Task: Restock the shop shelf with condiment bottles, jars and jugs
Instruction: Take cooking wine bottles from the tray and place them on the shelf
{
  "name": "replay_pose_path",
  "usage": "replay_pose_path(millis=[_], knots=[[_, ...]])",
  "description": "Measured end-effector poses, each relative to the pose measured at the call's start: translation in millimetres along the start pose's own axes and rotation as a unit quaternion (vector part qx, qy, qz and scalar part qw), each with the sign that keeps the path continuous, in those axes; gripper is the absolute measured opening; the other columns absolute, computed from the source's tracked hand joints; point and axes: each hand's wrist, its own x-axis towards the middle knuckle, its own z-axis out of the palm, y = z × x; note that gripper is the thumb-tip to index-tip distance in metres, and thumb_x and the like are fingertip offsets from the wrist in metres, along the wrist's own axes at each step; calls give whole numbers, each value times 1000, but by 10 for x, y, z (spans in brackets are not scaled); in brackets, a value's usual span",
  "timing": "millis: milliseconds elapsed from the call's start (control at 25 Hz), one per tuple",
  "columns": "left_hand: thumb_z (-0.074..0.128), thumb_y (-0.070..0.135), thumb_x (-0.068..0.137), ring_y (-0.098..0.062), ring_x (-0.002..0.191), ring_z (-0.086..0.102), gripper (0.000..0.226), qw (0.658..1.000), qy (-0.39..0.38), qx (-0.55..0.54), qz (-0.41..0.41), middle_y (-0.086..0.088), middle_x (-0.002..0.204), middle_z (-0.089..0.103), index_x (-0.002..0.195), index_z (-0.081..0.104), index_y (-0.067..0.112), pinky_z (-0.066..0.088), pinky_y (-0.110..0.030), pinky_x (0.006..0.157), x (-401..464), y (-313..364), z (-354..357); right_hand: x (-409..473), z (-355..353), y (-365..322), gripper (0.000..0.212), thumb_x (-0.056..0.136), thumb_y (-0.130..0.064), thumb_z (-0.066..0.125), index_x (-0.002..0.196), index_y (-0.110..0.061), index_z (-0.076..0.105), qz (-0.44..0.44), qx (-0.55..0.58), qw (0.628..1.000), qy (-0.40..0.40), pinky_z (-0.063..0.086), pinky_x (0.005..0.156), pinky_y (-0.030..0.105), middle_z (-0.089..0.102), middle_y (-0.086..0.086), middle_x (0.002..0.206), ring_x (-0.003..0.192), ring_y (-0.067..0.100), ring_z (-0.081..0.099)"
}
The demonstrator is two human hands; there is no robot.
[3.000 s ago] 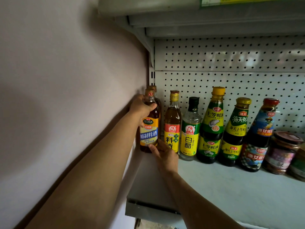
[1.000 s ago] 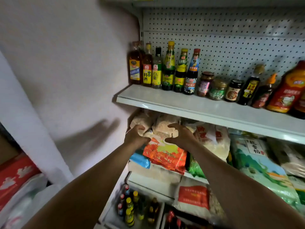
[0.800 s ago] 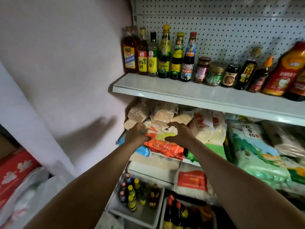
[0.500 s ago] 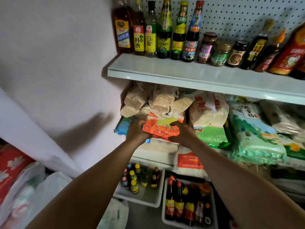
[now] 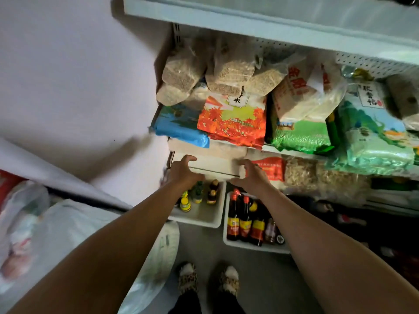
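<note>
— What fills the frame, biggest first?
— A pale metal shelf with a perforated back panel; below it, soft plastic sacks, among them an orange leaf-printed rice bag and a green crinkled one.

— And under those?
— Two white rectangular plastic bins on the grey floor. The right bin holds tall dark glass bottles with red caps; the left bin holds smaller bottles, some yellow-capped.

— The hands?
— Both reach out above the bins, empty. The left hand and right hand have fingers loosely spread, grasping nothing, in front of a pale flat shelf edge.

— Smallest?
— Fuzzy leopard-print slippers.
</note>
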Motion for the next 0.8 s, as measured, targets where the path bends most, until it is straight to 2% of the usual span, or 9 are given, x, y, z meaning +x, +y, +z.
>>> replay_pose_path(millis=[120, 200, 280, 400, 480, 640, 800], knots=[[70, 66, 42, -26, 111, 56, 73, 999, 2, -10, -39, -3, 116, 60, 111, 52, 49, 47, -41, 96, 104, -389, 335, 116, 270, 281, 62, 84, -39, 76, 139, -24, 50, 28, 17, 999, -13, 41, 78, 27, 53, 9, 139, 116, 28, 57], [82, 49, 57, -26, 111, 57, 64, 998, -5, -22, -58, -6, 122, 60, 115, 56, 39, 46, -33, 93, 109, -508, 485, 204, 433, 467, 59, 84, -41, 75, 137, -26, 52, 44, 38, 998, -15, 47, 79, 31, 56, 6, 136, 113, 25, 58], [84, 31, 70, -26, 114, 56, 60, 997, -18, -28, -65, -7, 126, 59, 124, 58, 24, 43, -27, 88, 199, -678, 749, 325, 646, 687, 57, 86, -44, 73, 136, -25, 53, 63, 55, 996, -26, 52, 84, 36, 60, 3, 130, 107, 21, 59], [81, 30, 76, -26, 112, 58, 55, 995, -23, -51, -83, -5, 121, 62, 126, 59, 21, 48, -33, 91, 410, -996, 1278, 572, 1066, 1096, 55, 87, -51, 69, 133, -25, 55, 70, 51, 995, -40, 56, 87, 43, 63, 0, 126, 104, 21, 63], [79, 33, 79, -24, 110, 59, 52, 992, -35, -80, -90, -1, 117, 60, 125, 59, 22, 50, -37, 91, 599, -1228, 1680, 780, 1368, 1396, 51, 88, -49, 68, 131, -25, 56, 78, 61, 994, -43, 53, 91, 40, 61, 1, 131, 113, 23, 60], [73, 42, 84, -20, 114, 58, 50, 990, -66, -102, -71, -1, 129, 61, 129, 57, 26, 49, -41, 96, 1126, -1716, 2413, 1279, 1975, 1939, 45, 90, -47, 68, 131, -29, 60, 99, 120, 987, -39, 44, 89, 29, 62, -6, 133, 121, 18, 58], [67, 39, 90, -17, 122, 56, 51, 986, -93, -129, -41, -6, 139, 56, 137, 52, 25, 46, -42, 104, 1859, -2239, 3161, 1993, 2803, 2489, 41, 89, -43, 71, 127, -28, 63, 95, 190, 976, -39, 49, 95, 30, 63, -6, 126, 117, 16, 60]])
